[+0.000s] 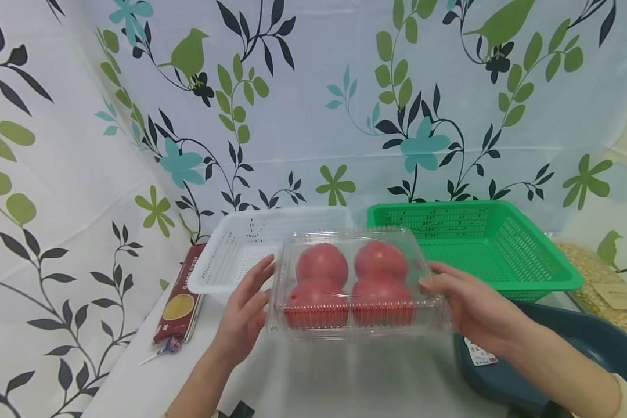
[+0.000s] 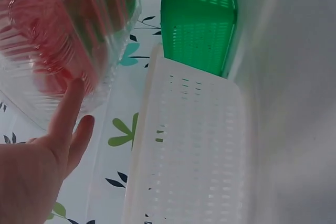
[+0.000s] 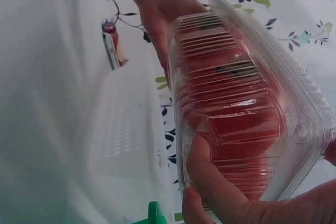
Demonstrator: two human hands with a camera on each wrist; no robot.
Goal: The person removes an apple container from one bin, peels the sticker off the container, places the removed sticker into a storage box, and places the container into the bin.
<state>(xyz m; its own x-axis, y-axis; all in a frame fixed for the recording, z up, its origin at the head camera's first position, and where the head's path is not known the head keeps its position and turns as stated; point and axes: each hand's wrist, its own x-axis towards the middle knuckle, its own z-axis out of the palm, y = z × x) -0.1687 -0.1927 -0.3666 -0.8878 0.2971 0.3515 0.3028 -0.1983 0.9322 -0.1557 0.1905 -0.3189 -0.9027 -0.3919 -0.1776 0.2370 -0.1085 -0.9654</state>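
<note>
A clear plastic clamshell box [image 1: 339, 316] with several red, tomato-like round fruits [image 1: 321, 264] inside is held up over the white table. My right hand [image 1: 480, 307] grips its right side, thumb on the lid edge and fingers under the box, as the right wrist view also shows. At the left side is my left hand [image 1: 248, 310], its fingers fairly straight. In the left wrist view one extended finger [image 2: 68, 108] touches the ribbed underside of the box. The box hides parts of both baskets behind it.
Behind the box stand a white basket [image 1: 214, 281] and a green basket [image 1: 528, 284]. A dark blue basin [image 1: 601, 337] is at the right, near a bag of yellowish grains [image 1: 590, 264]. Far left lie a red-brown packet [image 1: 185, 284] and a lollipop [image 1: 173, 345]. Patterned cloth [image 1: 303, 116] hangs behind.
</note>
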